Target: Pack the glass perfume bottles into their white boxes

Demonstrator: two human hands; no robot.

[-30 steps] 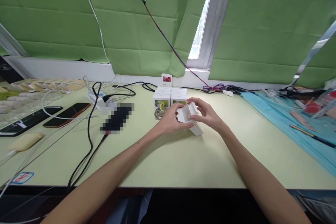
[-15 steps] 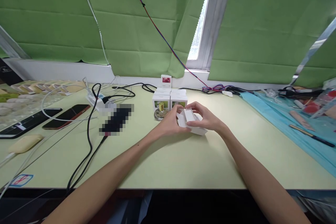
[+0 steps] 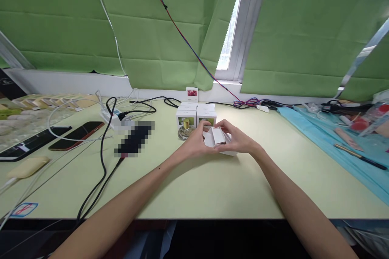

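Between my hands is a small white cardboard box (image 3: 218,135) with its flaps raised. My left hand (image 3: 197,142) grips its left side, thumb toward me and fingers behind. From the right, my right hand (image 3: 238,139) holds the other side with curled fingers. The fingers partly cover the box, and its inside cannot be made out. Just left of my left hand stands a round glass bottle with a gold cap (image 3: 186,124). Behind it, several white boxes with picture labels (image 3: 187,114) are grouped together, and one more box (image 3: 192,93) stands at the back.
Phones (image 3: 77,135), a power strip (image 3: 111,118) and tangled cables lie on the left of the table (image 3: 206,194). On the right, a blue sheet (image 3: 328,143) carries a pen (image 3: 360,156) and plastic items. Cables (image 3: 252,102) run along the wall.
The white box and its raised flap have turned slightly between my hands. My right hand has shifted a little left, closer to my left hand.
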